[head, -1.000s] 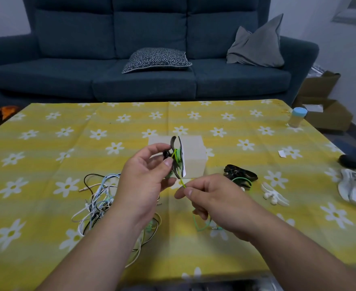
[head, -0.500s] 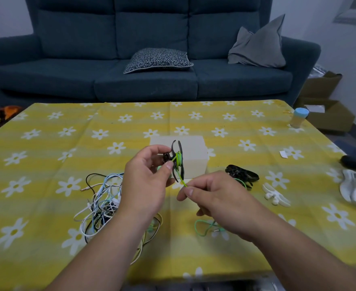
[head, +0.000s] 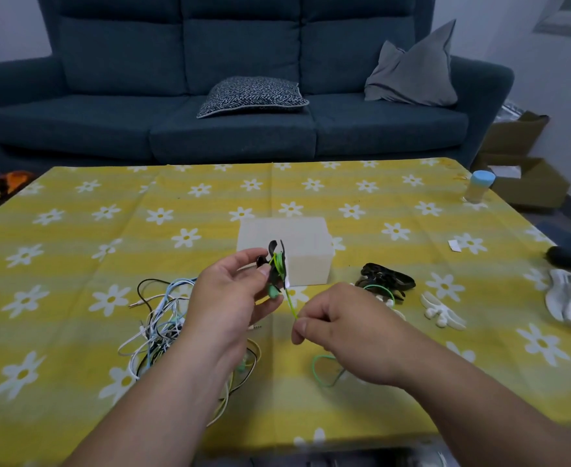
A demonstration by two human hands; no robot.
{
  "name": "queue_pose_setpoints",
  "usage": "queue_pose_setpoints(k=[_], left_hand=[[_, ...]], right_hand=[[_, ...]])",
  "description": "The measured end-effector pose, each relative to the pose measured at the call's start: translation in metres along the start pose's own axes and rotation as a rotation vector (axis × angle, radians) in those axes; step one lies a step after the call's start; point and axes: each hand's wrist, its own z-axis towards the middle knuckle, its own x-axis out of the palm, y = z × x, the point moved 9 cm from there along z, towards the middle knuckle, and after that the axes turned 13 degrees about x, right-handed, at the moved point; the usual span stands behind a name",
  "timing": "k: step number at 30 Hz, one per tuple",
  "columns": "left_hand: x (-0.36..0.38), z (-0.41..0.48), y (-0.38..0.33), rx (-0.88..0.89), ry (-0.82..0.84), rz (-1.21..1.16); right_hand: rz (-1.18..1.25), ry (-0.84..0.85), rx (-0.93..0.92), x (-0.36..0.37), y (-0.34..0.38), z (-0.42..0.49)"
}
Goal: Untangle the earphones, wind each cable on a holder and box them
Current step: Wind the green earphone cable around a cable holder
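My left hand (head: 227, 298) pinches a black cable holder (head: 276, 264) upright above the table, with green cable wound round its middle. My right hand (head: 341, 335) pinches the taut green earphone cable (head: 291, 303) just below and right of the holder; its slack loops on the cloth under my wrist. A tangle of white, black, blue and yellow earphones (head: 162, 325) lies at the left, partly hidden by my left arm. A closed white box (head: 297, 251) stands behind the holder. Black holders (head: 387, 278) and a white holder (head: 441, 311) lie at the right.
The table carries a yellow daisy-print cloth (head: 75, 251). A small jar with a blue lid (head: 478, 188) stands at the far right edge. White and dark items (head: 570, 298) sit at the right edge. A blue sofa (head: 237, 96) stands behind the table.
My right hand has shifted slightly while drawing the green cable round the holder; the slack loop under my right wrist has changed shape. My left hand stays in place with the holder.
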Motion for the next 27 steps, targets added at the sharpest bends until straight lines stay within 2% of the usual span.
queue_pose_setpoints(k=[5, 7, 10, 13, 16, 19, 23, 27], left_hand=[[0.007, 0.002, -0.026, 0.364, 0.105, 0.429], [0.012, 0.000, -0.027, 0.410, 0.153, 0.479], [0.020, -0.001, -0.030, 0.466, 0.235, 0.544], [0.024, -0.004, -0.032, 0.522, 0.260, 0.623], [0.017, -0.003, -0.027, 0.477, 0.177, 0.550], [0.010, 0.000, -0.017, 0.351, 0.098, 0.412], [0.009, -0.001, -0.001, 0.167, 0.088, 0.238], [0.012, -0.004, -0.003, 0.188, 0.124, 0.262]], right_hand=[[0.099, -0.058, -0.105, -0.008, 0.009, -0.005], [0.198, -0.087, -0.085, -0.016, 0.005, -0.004], [0.501, -0.100, -0.002, -0.029, -0.012, 0.001], [0.665, 0.020, -0.029, -0.031, -0.014, 0.001], [0.534, 0.217, -0.098, -0.010, -0.002, -0.007], [0.418, 0.321, -0.113, 0.008, 0.004, -0.010], [0.301, 0.298, -0.137, 0.004, 0.008, -0.011], [0.162, 0.242, -0.175, 0.009, 0.014, -0.012]])
